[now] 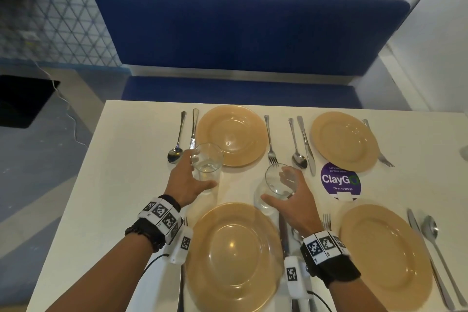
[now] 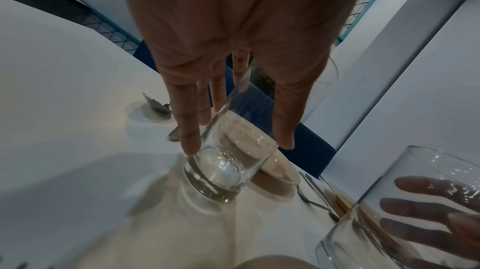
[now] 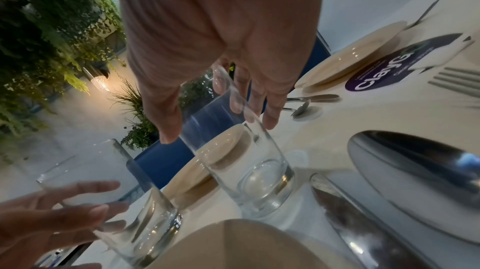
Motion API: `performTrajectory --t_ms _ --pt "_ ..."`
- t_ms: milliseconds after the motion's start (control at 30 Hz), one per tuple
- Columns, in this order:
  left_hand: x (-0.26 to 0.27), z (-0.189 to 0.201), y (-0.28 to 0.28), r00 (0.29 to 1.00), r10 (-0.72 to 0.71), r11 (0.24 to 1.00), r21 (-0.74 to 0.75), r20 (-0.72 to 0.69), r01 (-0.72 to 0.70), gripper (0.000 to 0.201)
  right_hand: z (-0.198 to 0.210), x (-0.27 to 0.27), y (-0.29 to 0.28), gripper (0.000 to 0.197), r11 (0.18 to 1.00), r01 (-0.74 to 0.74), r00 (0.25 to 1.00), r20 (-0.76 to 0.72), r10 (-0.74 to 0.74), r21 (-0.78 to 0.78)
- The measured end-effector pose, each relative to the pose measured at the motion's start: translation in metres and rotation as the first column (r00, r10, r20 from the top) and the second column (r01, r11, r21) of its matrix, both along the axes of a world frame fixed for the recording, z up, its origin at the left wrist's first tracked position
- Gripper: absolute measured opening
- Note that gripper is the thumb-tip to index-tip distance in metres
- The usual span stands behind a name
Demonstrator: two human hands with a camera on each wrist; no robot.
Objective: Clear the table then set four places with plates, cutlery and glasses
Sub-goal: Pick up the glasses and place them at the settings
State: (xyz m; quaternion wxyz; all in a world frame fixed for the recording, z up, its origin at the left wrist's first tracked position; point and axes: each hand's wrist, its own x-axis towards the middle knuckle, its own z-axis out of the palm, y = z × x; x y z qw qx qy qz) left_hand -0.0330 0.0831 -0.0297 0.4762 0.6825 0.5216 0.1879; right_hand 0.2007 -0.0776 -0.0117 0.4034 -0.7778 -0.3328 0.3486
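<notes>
Glass is what both hands are dealing with, and it looks smooth, rigid and breakable, so each tumbler is best taken round its side wall, with the thick base kept low. At the far left of the table [image 1: 121, 159] a spoon [image 1: 177, 139] and knife [image 1: 193, 128] lie beside the far left plate [image 1: 231, 134]. The left hand [image 1: 188, 181] has its fingers and thumb curled round the left glass [image 1: 207, 162], which stands just in front of that plate; whether its base is down on the table or just above it, I cannot tell. From the left wrist view the fingers [image 2: 191, 129] run down one side of the wall and the thumb down the other, a loose wrap, not a squeeze. Nearer, the near left plate [image 1: 233, 256] sits between the two forearms. Right of centre, the right hand [image 1: 293, 200] wraps the right glass [image 1: 281, 181], which tilts toward the camera, mouth up, just beyond the near plate's rim. Its thumb is on the near side and its fingers show through the glass on the far side. That tilt suggests it is being set down or lifted, and a dry, firm grip low on the wall would keep it from slipping. Further right lie a purple sticker [image 1: 340, 181], the far right plate [image 1: 344, 142] and the near right plate [image 1: 385, 256], each with cutlery alongside. No glass is in view at either right-hand place.
</notes>
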Motion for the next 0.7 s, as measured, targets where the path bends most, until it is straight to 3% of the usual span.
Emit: performTrajectory --t_ms 267,700 --pt "0.002 -0.003 0.000 1.000 -0.007 1.000 0.011 -0.025 0.007 0.082 -0.003 0.004 -0.009 0.088 0.999 -0.039 0.999 -0.027 0.039 -0.003" --pt "0.004 0.001 0.003 0.997 -0.015 1.000 0.011 -0.076 0.016 0.083 -0.006 0.003 -0.016 0.086 0.998 -0.062 0.998 -0.004 0.062 0.024"
